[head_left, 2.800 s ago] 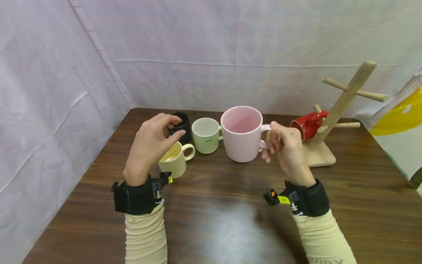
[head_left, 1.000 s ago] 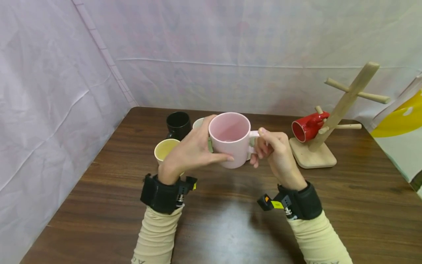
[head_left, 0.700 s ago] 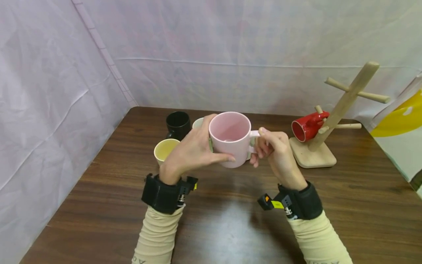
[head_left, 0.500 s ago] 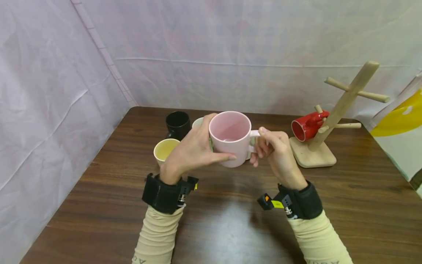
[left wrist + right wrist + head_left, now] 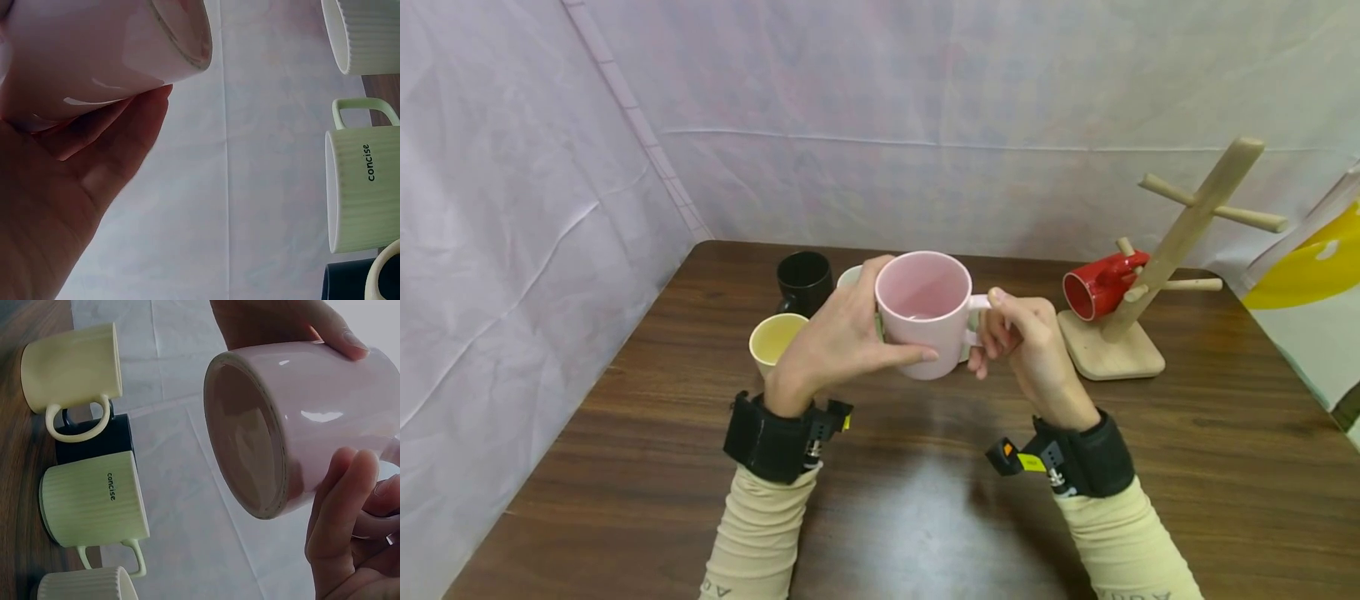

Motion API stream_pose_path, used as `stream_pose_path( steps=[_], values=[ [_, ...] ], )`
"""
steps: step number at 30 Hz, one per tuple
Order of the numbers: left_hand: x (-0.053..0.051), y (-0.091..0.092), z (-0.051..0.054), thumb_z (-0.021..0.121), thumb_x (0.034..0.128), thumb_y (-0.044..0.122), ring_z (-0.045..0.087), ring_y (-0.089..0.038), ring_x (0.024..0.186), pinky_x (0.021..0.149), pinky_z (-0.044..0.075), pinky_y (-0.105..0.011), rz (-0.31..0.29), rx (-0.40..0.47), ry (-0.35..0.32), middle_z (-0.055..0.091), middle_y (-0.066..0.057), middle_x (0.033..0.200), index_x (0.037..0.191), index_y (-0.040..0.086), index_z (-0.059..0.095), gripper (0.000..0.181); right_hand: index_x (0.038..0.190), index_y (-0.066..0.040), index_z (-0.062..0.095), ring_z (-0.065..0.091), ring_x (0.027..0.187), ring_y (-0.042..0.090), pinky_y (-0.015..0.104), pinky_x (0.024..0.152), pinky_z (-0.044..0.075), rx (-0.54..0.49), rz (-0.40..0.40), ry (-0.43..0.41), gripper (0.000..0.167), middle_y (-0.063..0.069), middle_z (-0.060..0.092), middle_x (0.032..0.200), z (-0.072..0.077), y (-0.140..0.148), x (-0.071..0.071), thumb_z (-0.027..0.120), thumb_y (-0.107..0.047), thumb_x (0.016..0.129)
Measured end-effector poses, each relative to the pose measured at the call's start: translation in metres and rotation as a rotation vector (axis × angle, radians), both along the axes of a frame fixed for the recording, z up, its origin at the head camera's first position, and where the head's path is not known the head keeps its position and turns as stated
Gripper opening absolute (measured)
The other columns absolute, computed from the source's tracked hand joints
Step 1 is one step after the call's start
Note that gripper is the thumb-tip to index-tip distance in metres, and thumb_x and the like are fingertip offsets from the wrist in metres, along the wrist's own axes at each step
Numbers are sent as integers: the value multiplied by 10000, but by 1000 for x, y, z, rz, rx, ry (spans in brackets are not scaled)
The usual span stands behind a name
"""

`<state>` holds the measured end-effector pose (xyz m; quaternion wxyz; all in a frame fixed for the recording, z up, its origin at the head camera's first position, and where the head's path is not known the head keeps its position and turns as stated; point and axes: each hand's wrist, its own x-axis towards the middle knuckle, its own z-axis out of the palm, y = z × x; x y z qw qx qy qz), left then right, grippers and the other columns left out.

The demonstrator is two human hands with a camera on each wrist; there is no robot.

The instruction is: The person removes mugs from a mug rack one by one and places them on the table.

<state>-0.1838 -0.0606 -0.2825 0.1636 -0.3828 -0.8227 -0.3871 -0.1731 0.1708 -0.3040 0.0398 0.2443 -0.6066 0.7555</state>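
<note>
Both hands hold a large pink mug (image 5: 925,321) in the air over the table. My left hand (image 5: 835,342) grips its body from the left, thumb across the near side and fingers around the far side. On the right, my right hand (image 5: 1030,350) pinches the mug's handle with thumb and curled fingers. The wrist views show the mug's bare underside (image 5: 244,437) lifted off the table. Below and left of it stand a yellow mug (image 5: 775,342), a black mug (image 5: 805,282) and a light green mug (image 5: 94,500), mostly hidden behind my left hand in the head view.
A wooden mug tree (image 5: 1180,242) stands at the right with a red mug (image 5: 1101,287) hanging on a lower peg. Its other visible pegs carry nothing. A white ribbed mug (image 5: 81,584) is beside the green one. White cloth (image 5: 925,125) hangs behind the table (image 5: 647,467).
My left hand has moved right from above the yellow mug and taken hold of the pink mug's body. The pink mug shifted left with my right hand. The last second shows almost no movement.
</note>
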Motion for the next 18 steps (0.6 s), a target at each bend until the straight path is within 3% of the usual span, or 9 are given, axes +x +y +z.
stream_pose_path(
  steps=[18],
  values=[
    [1, -2, 0, 970, 668, 268, 591, -257, 1105, 928, 502, -366, 23, -8, -8, 561, -184, 1274, 1366, -85, 444, 943, 557, -20, 370, 571, 451, 213, 350, 413, 467, 20, 13, 11, 494, 74, 439, 544, 1, 0, 1, 401, -108, 1042]
  ],
)
